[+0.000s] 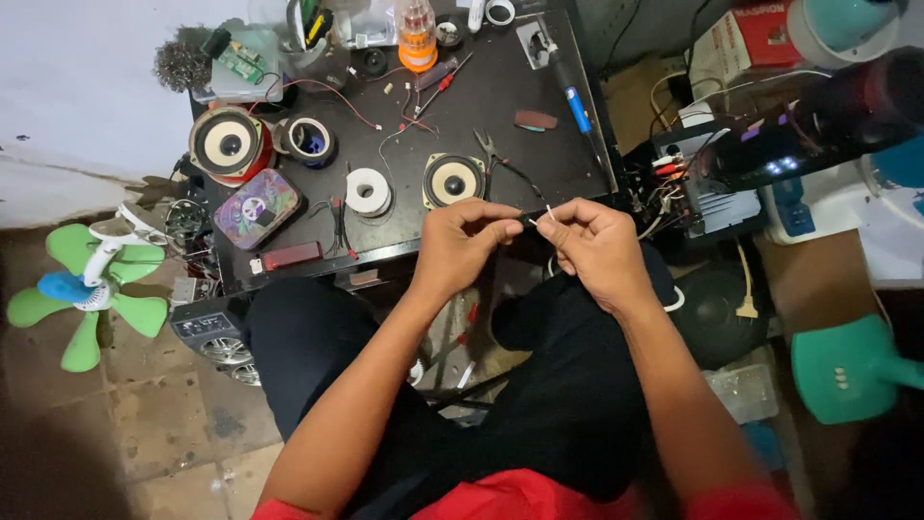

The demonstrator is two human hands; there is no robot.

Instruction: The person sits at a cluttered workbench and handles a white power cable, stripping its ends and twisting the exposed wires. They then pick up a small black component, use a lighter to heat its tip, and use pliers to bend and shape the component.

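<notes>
Just off the near edge of the bench, over the person's lap, the 2 hands meet. The left hand (460,241) is curled, thumb and forefinger pinched on a thin dark wire (515,221); the right hand (597,241) is likewise closed, its fingertips pinching the wire's pale stripped end (550,214). The wire runs between both hands, held level and clear of the bench.

Straight beyond the left hand, on the black rectangular bench (500,106), lies a small round speaker with a cream cone (452,180), with small metal pliers (487,146) just beside it. Left of that sits a white roll of tape (367,191), then a purple patterned oval tin (256,208). Farther back are a larger speaker with a cream cone and red rim (226,144) and a blue-handled soldering iron (568,87). To the right, an open amplifier board with coloured wires (693,183) sits near the right hand. On the tiled floor to the left stands a green-bladed small fan (87,289).
</notes>
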